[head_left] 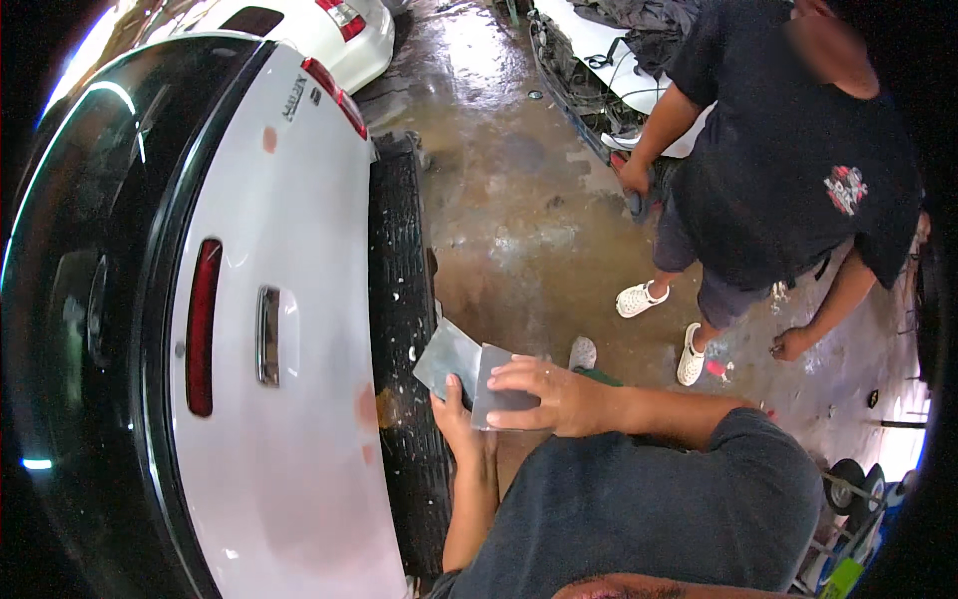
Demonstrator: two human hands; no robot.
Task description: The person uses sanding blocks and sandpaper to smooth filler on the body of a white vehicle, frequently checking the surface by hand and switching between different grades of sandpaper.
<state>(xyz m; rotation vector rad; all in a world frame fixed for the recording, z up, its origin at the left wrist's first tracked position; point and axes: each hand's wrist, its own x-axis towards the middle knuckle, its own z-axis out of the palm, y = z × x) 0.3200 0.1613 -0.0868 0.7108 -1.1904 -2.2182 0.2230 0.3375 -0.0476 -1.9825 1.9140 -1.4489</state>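
My left hand (462,424) is closed on a thin, pale grey flat sheet (446,354), its thumb lying across the face. Beside it my right hand (559,397) grips a darker grey rectangular sheet (493,365), with the fingers bent over its front. The two sheets meet or slightly overlap at their edges; what they are made of I cannot tell. Both hands are just right of the black step-like bumper (404,299) of a white car. The car's tailgate (299,220) carries dull reddish patches (365,407) near its lower edge.
Another person in a dark shirt (778,150) stands at the right, a dark object (639,203) in one hand. A second white car (364,50) is at the far left. White body parts (604,50) lie at the back. The brown floor (509,220) looks wet.
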